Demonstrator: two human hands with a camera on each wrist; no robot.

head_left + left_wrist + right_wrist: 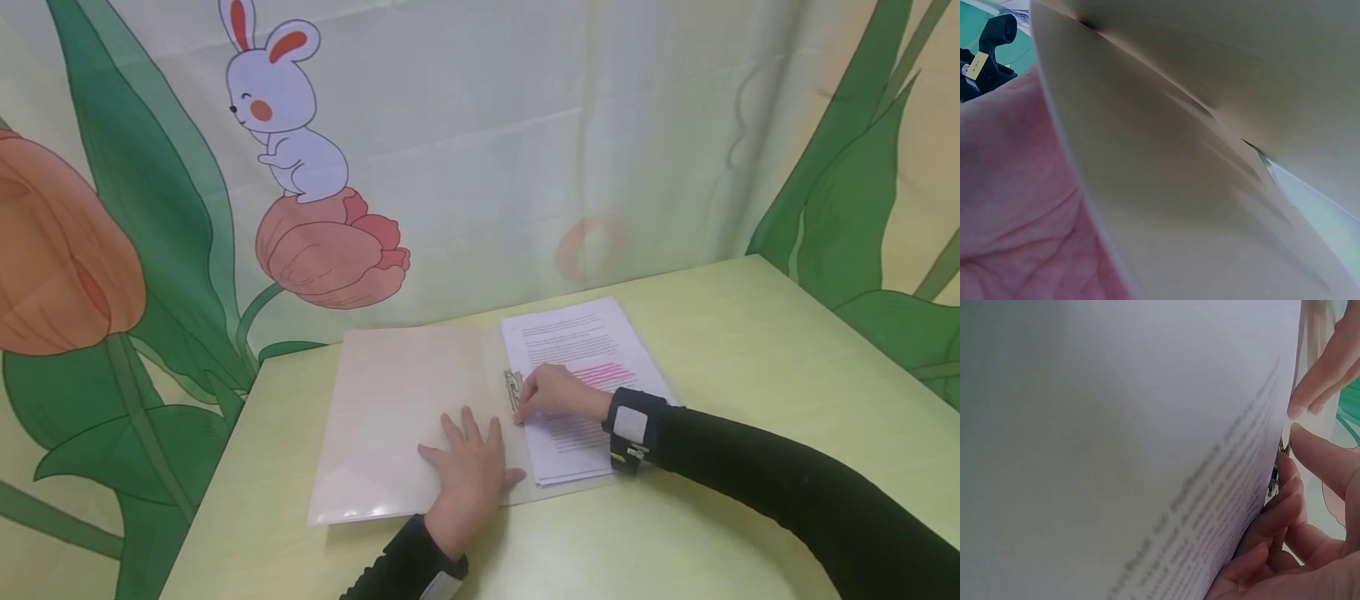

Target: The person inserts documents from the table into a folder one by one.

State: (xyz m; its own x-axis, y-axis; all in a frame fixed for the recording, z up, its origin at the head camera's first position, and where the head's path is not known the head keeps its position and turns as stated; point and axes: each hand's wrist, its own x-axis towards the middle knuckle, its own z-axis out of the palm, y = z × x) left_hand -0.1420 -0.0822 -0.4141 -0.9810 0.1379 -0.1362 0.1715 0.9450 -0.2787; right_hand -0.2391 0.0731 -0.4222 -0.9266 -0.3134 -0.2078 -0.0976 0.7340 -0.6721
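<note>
A pale folder [405, 417] lies spread out on the table, a stack of printed sheets [577, 333] on its right side. Pink highlighter lines mark the top sheet. At the spine sits a metal lever clip [513, 385] along the sheets' left edge. My right hand [557, 392] reaches over the sheets and pinches the lower end of the clip between thumb and index finger, its other fingers curled. My left hand [471, 467] presses on the folder cover near the spine with fingers spread. In the left wrist view its palm [1016, 206] is against the cover's edge.
The light yellow-green table [750, 350] extends around the folder. Behind it hangs a curtain [480, 150] printed with a rabbit, tulips and leaves. Both wrists carry black straps, the right one with a camera mount [994, 53] seen in the left wrist view.
</note>
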